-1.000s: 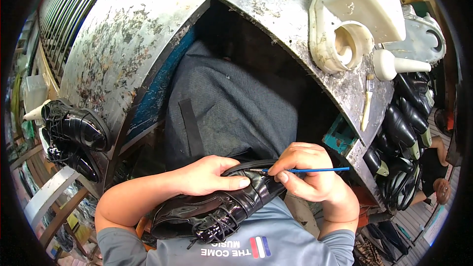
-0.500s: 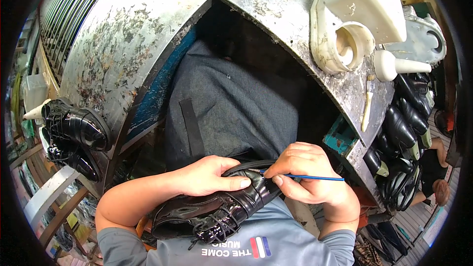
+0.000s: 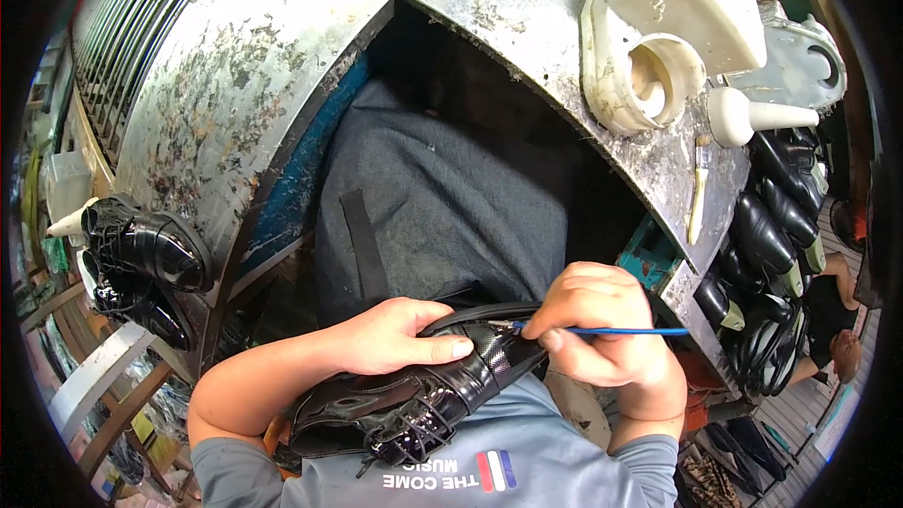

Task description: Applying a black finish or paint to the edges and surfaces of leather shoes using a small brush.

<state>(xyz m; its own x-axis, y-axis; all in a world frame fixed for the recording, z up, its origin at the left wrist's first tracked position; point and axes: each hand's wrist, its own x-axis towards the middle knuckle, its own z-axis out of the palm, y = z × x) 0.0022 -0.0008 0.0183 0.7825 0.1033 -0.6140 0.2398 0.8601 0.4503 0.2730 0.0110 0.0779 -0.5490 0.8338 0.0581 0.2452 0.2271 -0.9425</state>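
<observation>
A glossy black lace-up shoe (image 3: 372, 400) lies across my lap, its laces toward my body and its sole edge away from me. My left hand (image 3: 404, 337) is closed around it, the thumb pressed on the upper and the fingers hidden behind the sole edge. In my right hand (image 3: 602, 320) a thin blue-handled brush (image 3: 632, 331) is pinched between thumb and fingers. Its pale tip meets the shoe at the seam between the sole edge and a textured band on the upper.
Stained metal worktops (image 3: 221, 85) flank my apron-covered lap (image 3: 433, 198). Finished black shoes (image 3: 160, 249) stand at the left. On the right are a white plastic container (image 3: 673, 9), a nozzle cap (image 3: 743, 118), a flat brush (image 3: 699, 190) and several black shoes on lasts (image 3: 760, 235). Another person's hand (image 3: 845, 356) shows far right.
My right hand and the brush have shifted slightly right along the sole edge, the handle now lying more level. My left hand still grips the shoe in nearly the same place.
</observation>
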